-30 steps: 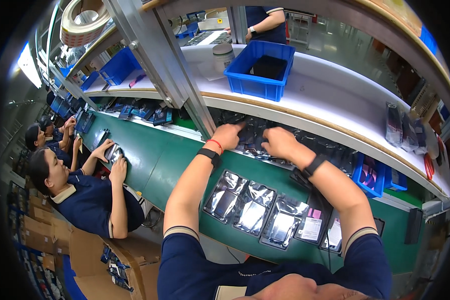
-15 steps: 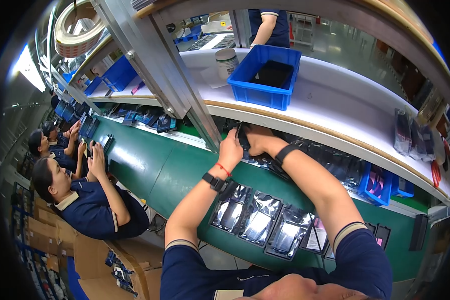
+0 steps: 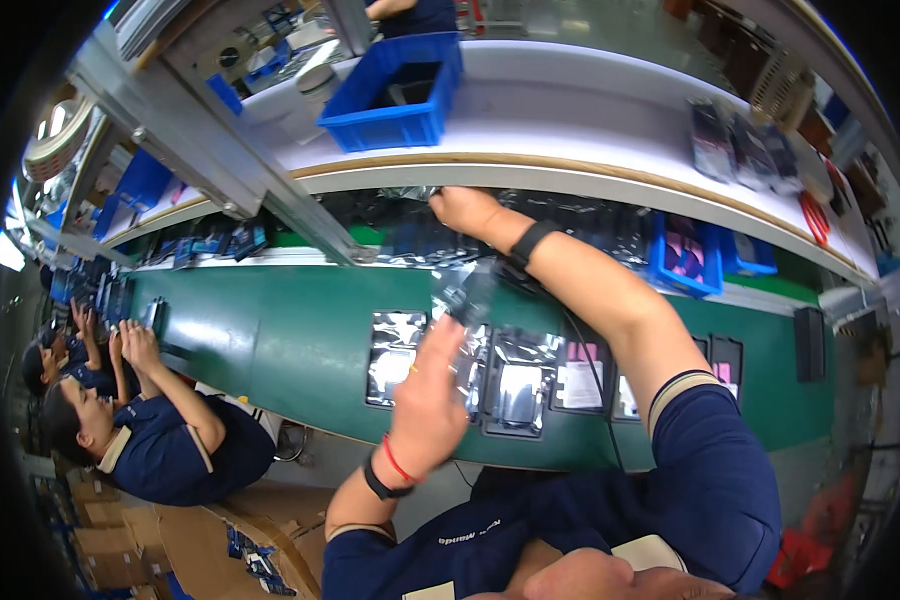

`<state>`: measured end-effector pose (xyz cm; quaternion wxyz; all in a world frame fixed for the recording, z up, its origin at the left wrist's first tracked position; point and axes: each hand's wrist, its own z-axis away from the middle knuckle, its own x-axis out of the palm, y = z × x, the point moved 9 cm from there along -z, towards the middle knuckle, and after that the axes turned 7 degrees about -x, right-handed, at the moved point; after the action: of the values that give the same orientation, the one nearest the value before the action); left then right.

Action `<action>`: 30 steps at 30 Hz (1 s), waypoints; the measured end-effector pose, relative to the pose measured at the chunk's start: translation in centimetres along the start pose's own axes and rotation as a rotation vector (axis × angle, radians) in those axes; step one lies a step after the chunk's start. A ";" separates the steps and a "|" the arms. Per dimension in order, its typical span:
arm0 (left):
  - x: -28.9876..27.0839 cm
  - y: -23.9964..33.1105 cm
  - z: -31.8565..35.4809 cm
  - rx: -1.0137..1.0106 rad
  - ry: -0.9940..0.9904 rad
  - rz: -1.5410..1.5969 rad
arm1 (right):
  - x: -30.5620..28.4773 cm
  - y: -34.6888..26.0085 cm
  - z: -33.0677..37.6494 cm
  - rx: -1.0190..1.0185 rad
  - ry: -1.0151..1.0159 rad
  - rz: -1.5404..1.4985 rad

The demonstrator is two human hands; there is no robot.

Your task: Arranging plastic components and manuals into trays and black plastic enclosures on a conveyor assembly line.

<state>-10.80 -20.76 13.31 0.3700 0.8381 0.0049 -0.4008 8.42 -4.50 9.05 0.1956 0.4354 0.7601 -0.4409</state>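
My left hand (image 3: 432, 400), smeared by motion, is raised over the row of black trays. Its fingers close on a shiny see-through plastic bag (image 3: 462, 288) that stands up beyond the fingertips. Under the shelf, my right hand (image 3: 470, 215) reaches to the pile of glossy dark plastic bags (image 3: 580, 222). Its fingers are curled in, and what they pinch is hard to make out. Below lie black trays with flat items under shiny film, one tray (image 3: 522, 385) to the right of my left hand and another tray (image 3: 395, 360) partly behind it.
A white shelf (image 3: 570, 110) runs above the green bench (image 3: 280, 330), with a metal post (image 3: 220, 150) at left. On the shelf stands a blue bin (image 3: 395, 95). Small blue bins (image 3: 685, 255) sit beneath it. A co-worker (image 3: 170, 430) works at the left.
My left hand has drawn back toward me from under the shelf with a plastic bag. My right hand stays by the pile. The whole view has shifted.
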 end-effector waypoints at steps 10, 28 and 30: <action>15.5 8.2 4.3 0.226 -0.153 -0.180 | -22.2 -5.2 25.8 0.044 0.128 0.254; 7.3 -6.2 6.7 -0.516 -0.123 -0.532 | -5.9 -10.5 31.4 -0.050 -0.650 0.235; 3.3 -12.3 7.8 -0.714 -0.099 -0.523 | -2.9 -12.1 29.1 -0.086 -0.633 0.216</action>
<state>-17.53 -17.64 0.27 0.5221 0.6081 0.3371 -0.4939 -2.61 -33.17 1.53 0.4856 0.3461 0.6292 -0.4985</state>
